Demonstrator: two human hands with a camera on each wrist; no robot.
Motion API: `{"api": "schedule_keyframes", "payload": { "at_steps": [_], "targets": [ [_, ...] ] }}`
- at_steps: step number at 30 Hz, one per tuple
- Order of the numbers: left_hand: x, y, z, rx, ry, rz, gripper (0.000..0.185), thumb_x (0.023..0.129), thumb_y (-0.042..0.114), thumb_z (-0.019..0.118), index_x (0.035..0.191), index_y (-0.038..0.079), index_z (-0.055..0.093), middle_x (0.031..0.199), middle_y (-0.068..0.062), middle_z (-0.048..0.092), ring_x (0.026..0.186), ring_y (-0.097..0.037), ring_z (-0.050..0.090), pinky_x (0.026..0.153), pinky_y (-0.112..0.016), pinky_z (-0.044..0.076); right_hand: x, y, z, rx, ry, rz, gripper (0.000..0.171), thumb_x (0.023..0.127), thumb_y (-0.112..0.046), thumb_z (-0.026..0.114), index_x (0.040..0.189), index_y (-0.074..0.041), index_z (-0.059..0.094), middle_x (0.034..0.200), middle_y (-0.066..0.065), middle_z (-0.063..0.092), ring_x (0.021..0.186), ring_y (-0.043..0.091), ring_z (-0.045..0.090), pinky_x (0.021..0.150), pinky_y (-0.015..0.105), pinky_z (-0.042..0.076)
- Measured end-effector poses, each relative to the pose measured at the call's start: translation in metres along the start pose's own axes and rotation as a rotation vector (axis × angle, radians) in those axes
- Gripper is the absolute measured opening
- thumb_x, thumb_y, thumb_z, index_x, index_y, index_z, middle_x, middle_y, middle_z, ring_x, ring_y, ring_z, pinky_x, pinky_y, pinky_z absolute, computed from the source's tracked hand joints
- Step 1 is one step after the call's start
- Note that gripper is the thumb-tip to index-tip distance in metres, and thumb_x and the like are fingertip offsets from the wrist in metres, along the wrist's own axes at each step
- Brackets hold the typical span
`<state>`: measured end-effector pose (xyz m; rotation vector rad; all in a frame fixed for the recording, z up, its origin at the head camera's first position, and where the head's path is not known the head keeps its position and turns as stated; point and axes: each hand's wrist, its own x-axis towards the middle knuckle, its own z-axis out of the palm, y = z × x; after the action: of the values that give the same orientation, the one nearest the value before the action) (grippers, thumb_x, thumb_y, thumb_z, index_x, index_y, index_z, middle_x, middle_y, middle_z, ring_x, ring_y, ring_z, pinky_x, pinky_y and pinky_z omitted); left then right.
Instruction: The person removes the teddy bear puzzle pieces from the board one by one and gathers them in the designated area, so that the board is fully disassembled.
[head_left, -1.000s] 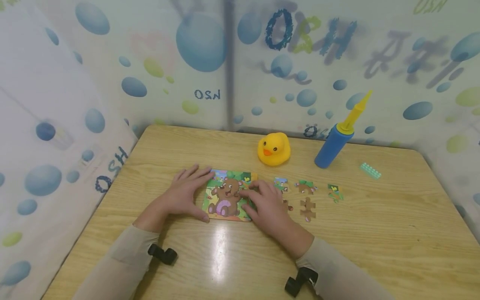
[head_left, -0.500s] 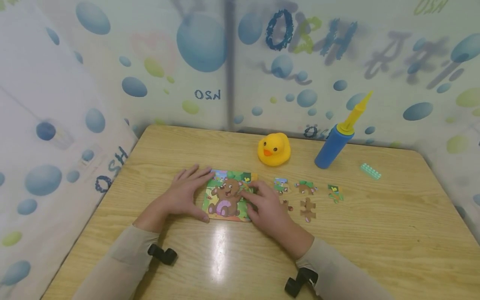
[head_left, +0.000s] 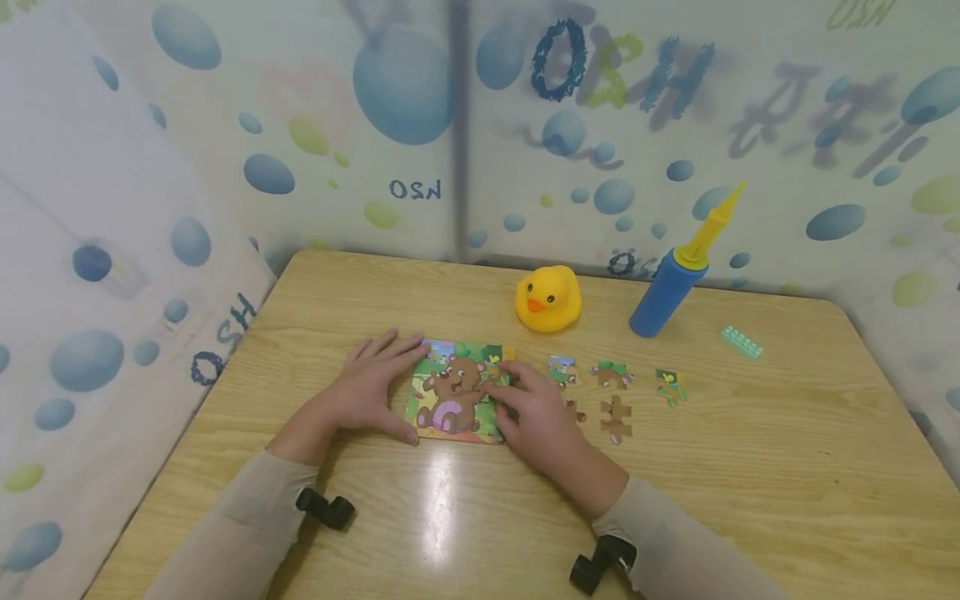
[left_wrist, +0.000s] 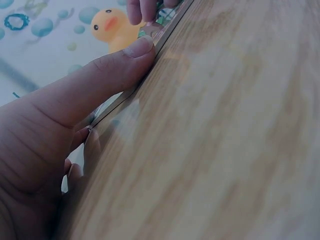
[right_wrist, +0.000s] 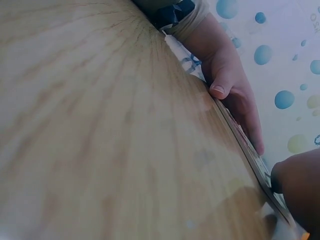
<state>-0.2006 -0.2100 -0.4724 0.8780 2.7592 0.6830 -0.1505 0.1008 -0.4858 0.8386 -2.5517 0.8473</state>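
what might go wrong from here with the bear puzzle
The right hand is over the bear puzzle and, in the head view, partly hides a loose piece, so pulling back may knock it. The left hand touches the puzzle's left side; pressing unevenly might shift it on the table.

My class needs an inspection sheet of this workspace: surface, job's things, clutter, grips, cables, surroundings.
Surface: wood-grain tabletop, glare spot.
Job's things: bear puzzle board; five loose jigsaw pieces to its right, one partly hidden.
Clutter: yellow rubber duck, blue-yellow balloon pump, mint building brick.
Grips: left hand touches the board's left side; right hand at its right.
Cables: nothing seen.
Surroundings: walls printed with bubbles and lettering.
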Motion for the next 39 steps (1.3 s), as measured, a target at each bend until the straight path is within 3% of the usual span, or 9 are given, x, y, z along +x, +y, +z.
{"api": "schedule_keyframes", "payload": {
  "at_steps": [10, 18, 27, 39],
  "targets": [
    [0.0, -0.001, 0.001, 0.011, -0.005, 0.0, 0.142, 0.054, 0.076, 0.093, 0.168, 0.015, 0.035, 0.176, -0.008, 0.024, 0.161, -0.047, 0.008, 0.125, -0.07, 0.001, 0.001, -0.006, -0.007, -0.087, -0.131, 0.1, 0.025, 0.1, -0.008, 0.075, 0.124, -0.013, 0.08, 0.145, 0.015, 0.062, 0.133, 0.034, 0.062, 0.112, 0.051, 0.05],
    [0.001, -0.003, 0.001, 0.021, -0.003, 0.002, 0.142, 0.055, 0.076, 0.094, 0.169, 0.016, 0.034, 0.176, -0.008, 0.024, 0.161, -0.046, 0.009, 0.125, -0.07, 0.001, -0.004, 0.0, -0.004, -0.132, -0.076, 0.005, 0.025, 0.1, -0.015, 0.077, 0.123, -0.022, 0.08, 0.141, 0.011, 0.065, 0.125, 0.033, 0.063, 0.106, 0.057, 0.046],
    [0.0, 0.001, 0.001, 0.008, 0.003, 0.005, 0.14, 0.056, 0.075, 0.094, 0.168, 0.013, 0.036, 0.175, -0.01, 0.026, 0.16, -0.048, 0.01, 0.124, -0.071, 0.002, -0.013, 0.005, -0.007, -0.07, 0.006, -0.098, 0.025, 0.102, -0.019, 0.072, 0.124, -0.026, 0.08, 0.14, 0.008, 0.067, 0.129, 0.03, 0.058, 0.106, 0.059, 0.041],
    [0.0, -0.001, 0.002, 0.009, 0.014, 0.01, 0.141, 0.054, 0.074, 0.095, 0.168, 0.014, 0.037, 0.175, -0.01, 0.027, 0.16, -0.047, 0.011, 0.125, -0.071, 0.002, -0.021, 0.004, -0.014, -0.06, -0.026, -0.094, 0.023, 0.101, -0.017, 0.071, 0.121, -0.026, 0.08, 0.14, 0.007, 0.066, 0.128, 0.031, 0.056, 0.105, 0.056, 0.038]
  ]
}}
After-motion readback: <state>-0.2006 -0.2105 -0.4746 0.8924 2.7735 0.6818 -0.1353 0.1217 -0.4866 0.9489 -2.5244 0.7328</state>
